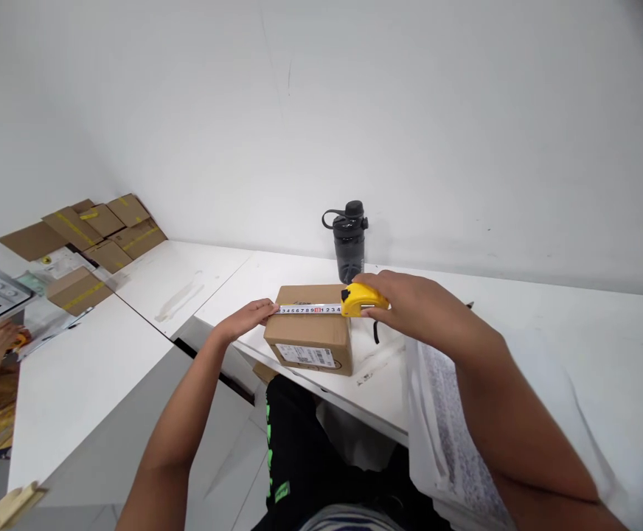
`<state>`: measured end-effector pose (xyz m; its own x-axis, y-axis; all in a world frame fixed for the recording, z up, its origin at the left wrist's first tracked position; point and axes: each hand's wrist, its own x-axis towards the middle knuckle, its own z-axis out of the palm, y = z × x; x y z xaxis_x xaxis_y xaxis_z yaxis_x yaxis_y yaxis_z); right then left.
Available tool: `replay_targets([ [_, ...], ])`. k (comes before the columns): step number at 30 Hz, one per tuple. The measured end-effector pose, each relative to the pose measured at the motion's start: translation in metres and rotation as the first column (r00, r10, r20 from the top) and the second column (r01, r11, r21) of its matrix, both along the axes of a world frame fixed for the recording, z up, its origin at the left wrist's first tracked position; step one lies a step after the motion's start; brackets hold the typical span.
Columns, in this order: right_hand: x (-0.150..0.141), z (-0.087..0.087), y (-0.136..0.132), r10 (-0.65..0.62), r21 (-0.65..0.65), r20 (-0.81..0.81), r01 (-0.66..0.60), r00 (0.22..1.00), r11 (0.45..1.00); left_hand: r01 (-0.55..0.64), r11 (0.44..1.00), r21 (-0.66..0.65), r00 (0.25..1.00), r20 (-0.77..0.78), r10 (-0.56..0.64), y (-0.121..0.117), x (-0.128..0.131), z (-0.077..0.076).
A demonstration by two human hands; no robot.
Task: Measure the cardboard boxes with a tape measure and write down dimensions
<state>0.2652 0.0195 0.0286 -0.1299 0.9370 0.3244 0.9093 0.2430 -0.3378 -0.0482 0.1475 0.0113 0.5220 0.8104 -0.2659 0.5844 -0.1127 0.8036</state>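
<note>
A brown cardboard box [307, 333] with a white label on its front side sits near the table's front edge. Across its top lies the pulled-out blade of a yellow tape measure [364, 298]. My right hand [396, 295] is closed around the case at the box's right edge. At the left edge, the fingers of my left hand [251, 318] are pressed together on the blade's end; the very tip is hidden under them. Behind the box stands a dark shaker bottle [349, 242] with a carrying loop.
White bubble-wrap packaging [437, 413] hangs over the table's front edge, under my right arm. Several cardboard boxes [105, 228] are piled at the far left. Another person's hand [1, 341] holds an orange object at the left. A gap runs between the tables.
</note>
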Motion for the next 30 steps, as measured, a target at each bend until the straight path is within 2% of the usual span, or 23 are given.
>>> replay_targets([
  [7, -0.002, 0.001, -0.007, -0.036, -0.012, 0.013, 0.036, 0.999, 0.999, 0.027, 0.999, -0.017, 1.000, -0.011, -0.027, 0.004, 0.002, 0.004],
  [10, -0.002, 0.001, -0.010, -0.043, 0.010, 0.036, 0.043, 0.998, 0.999, 0.007, 1.000, -0.011, 0.999, -0.045, -0.008, 0.005, 0.001, 0.001],
  [18, 0.004, -0.002, -0.009, -0.030, -0.027, 0.000, 0.030, 1.000, 0.999, -0.040, 0.998, -0.053, 0.999, 0.019, 0.041, 0.009, 0.000, -0.020],
  [24, 0.001, 0.005, -0.007, 0.014, -0.065, -0.017, -0.015, 1.000, 0.998, -0.014, 0.995, -0.097, 1.000, 0.012, 0.015, 0.010, 0.003, -0.020],
  [30, 0.000, 0.006, -0.008, 0.000, -0.087, -0.018, -0.001, 1.000, 0.996, -0.050, 0.988, -0.145, 0.998, 0.022, 0.054, 0.008, 0.006, -0.020],
])
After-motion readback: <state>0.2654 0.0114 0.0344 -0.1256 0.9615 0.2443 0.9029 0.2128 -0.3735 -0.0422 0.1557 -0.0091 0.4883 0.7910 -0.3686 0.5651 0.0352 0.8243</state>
